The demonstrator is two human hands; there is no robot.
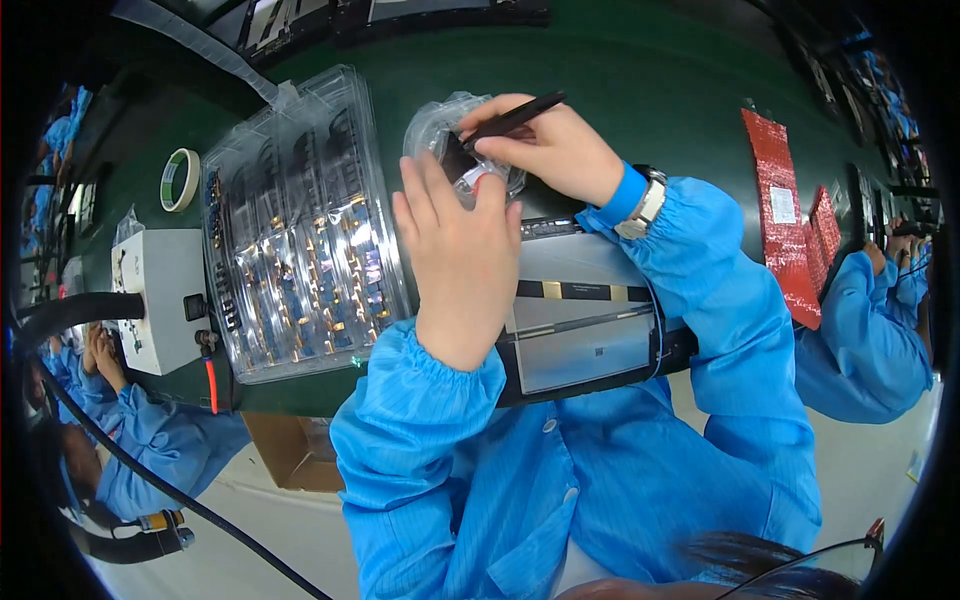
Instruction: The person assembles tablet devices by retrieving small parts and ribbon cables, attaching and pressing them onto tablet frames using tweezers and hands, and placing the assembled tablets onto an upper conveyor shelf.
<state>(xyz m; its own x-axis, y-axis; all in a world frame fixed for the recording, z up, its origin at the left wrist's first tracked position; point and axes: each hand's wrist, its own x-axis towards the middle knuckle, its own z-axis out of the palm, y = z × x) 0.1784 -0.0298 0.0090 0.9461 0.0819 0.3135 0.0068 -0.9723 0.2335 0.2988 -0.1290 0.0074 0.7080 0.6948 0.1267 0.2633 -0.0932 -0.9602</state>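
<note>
My right hand [560, 145] grips a slim black pen-shaped tool [535, 107], its lower end over a clear plastic wrapping [425, 122]. Whether it is a pen or tweezers I cannot make out. Inside or on the wrapping lie a dark piece [457, 157] and a whitish patch, partly covered by my fingers. My left hand [455, 250] lies palm down at the near side of the wrapping, fingers stretched and spread, their tips touching it. Just below and right of the hands is a flat grey panel [570, 352] with a dark strip across it.
Left of my hands stands a clear plastic tray [385, 215] with rows of small electronic parts. Beyond it are a tape roll [180, 180] and a white box [170, 290]. Red bubble wrap [775, 215] lies right. People in blue sleeves [850, 340] sit on both sides.
</note>
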